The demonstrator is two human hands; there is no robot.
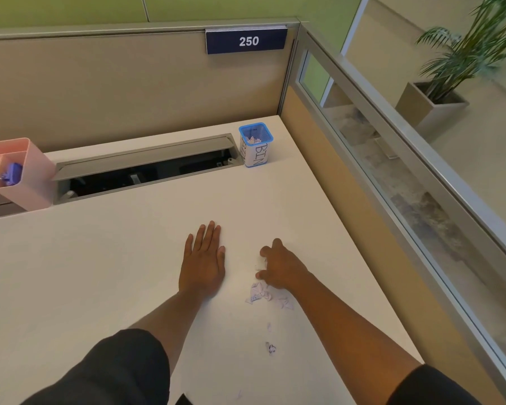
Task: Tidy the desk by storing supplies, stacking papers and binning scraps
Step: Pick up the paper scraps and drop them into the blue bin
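Left hand flat on the smooth white desk, fingers straight, together. Right hand curls fingers around one white paper scrap; crumpled scraps lie beside it. One blue mesh bin stands at the desk's far corner.

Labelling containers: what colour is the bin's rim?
Blue, on the bin; seen in the head view.

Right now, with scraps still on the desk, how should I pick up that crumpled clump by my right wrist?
Pinch the crumpled clump from above, across its raised folds. It lies loose and flat on the desk, so there is no edge to get under. It sits just left of the right hand, so come in from that side.
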